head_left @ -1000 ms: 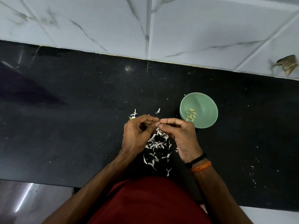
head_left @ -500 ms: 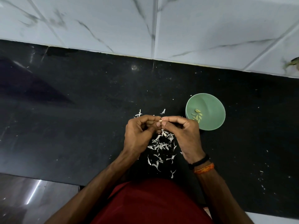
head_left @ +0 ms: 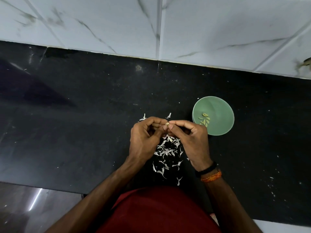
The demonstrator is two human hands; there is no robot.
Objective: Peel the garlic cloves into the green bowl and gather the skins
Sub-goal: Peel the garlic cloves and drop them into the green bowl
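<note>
A small pale garlic clove (head_left: 167, 123) is pinched between the fingertips of both hands above the black counter. My left hand (head_left: 146, 138) grips it from the left, fingers curled. My right hand (head_left: 190, 140) pinches it from the right with thumb and forefinger. Just right of my hands stands the green bowl (head_left: 218, 105), with several peeled cloves (head_left: 204, 119) lying in it. White garlic skins (head_left: 167, 152) lie scattered on the counter below and between my hands; a few more skins (head_left: 143, 117) lie just beyond my left hand.
The black counter (head_left: 84, 123) runs to a white marble-tiled wall (head_left: 151, 27) at the back. Its front edge is close to my red shirt (head_left: 156, 211). A brownish object (head_left: 307, 62) sits on the wall at the far right edge. Small white specks dot the counter's right side.
Both hands stay together on the clove with only small finger movement. The view has shifted slightly, so the bowl appears further right.
</note>
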